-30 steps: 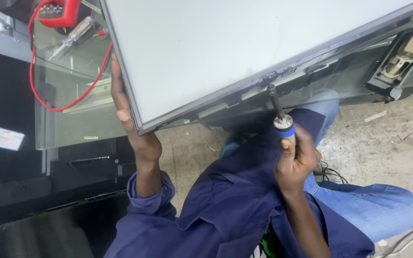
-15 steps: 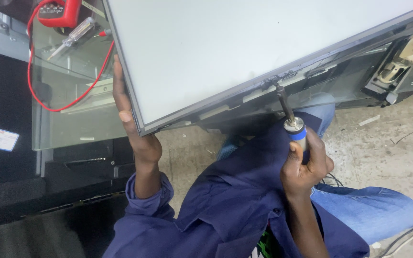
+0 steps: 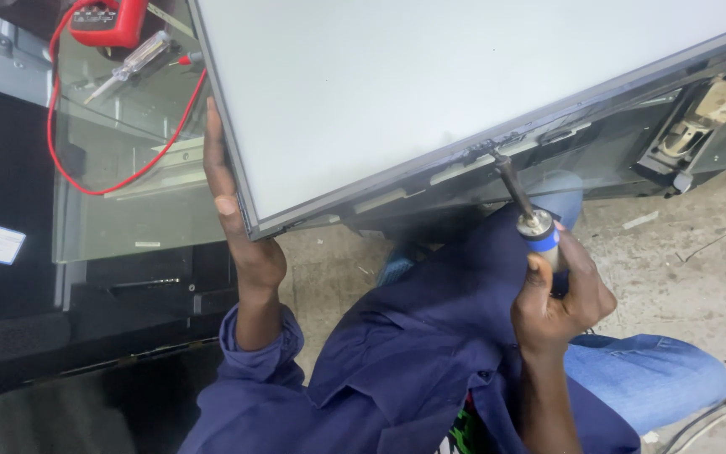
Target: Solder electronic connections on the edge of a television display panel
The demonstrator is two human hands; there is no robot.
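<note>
A large flat display panel (image 3: pixel 464 84) with a pale grey face and a dark frame fills the top of the head view, tilted over my lap. My left hand (image 3: pixel 241 227) lies flat against its left edge near the lower corner, steadying it. My right hand (image 3: pixel 560 294) is closed around the blue handle of a screwdriver (image 3: pixel 527 214). The screwdriver's shaft points up and left, and its tip meets the panel's lower frame edge by a small bracket. My dark blue sleeves and blue jeans show below.
A glass table top (image 3: pixel 128 151) at the left carries a red meter (image 3: pixel 111 18) with a red lead and a clear-handled screwdriver (image 3: pixel 132 63). Dark cabinet units (image 3: pixel 10 277) stand at the far left. Dusty concrete floor (image 3: pixel 682 252) with a thin cable lies at the right.
My right hand and the screwdriver have shifted slightly right and down along the panel's lower edge. My left hand stays on the left edge.
</note>
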